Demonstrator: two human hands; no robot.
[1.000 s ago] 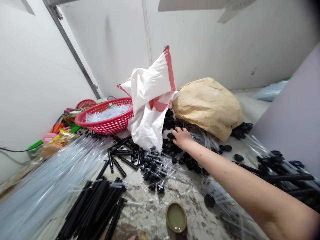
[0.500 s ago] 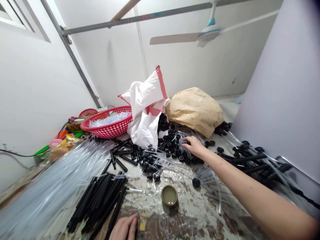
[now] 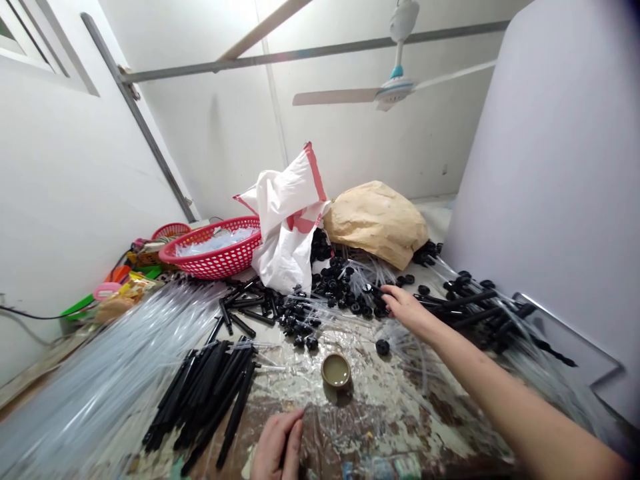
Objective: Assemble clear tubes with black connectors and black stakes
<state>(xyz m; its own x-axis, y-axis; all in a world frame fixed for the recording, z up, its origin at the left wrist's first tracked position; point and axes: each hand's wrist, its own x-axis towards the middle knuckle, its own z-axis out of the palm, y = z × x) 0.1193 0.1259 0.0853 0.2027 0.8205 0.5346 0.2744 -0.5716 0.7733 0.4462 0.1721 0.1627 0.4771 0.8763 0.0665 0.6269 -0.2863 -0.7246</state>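
Observation:
My right hand (image 3: 403, 308) reaches over a heap of black round caps (image 3: 333, 283). Its thumb and fingers are closed around a small black cap (image 3: 379, 293) at the heap's right side. Thin clear tubes (image 3: 363, 283) lie tangled among the caps. Low in the view, my left hand (image 3: 277, 443) rests by the table's near edge, fingers curled together; whatever they hold, if anything, is hidden. Ahead of it stands a small round cup (image 3: 336, 371) of cloudy liquid. Left of that lies a bundle of black tubes (image 3: 205, 393).
Long clear tubes (image 3: 125, 360) cover the table's left side. A red basket (image 3: 215, 260), a white sack (image 3: 285, 233) and a brown paper bag (image 3: 375, 223) stand at the back. More black tubes (image 3: 470, 310) lie right, beside a pale panel (image 3: 540, 200).
The view has shifted slightly. My right hand has drawn back a little towards the near right of the cap heap. My left hand has moved right and shows more fully.

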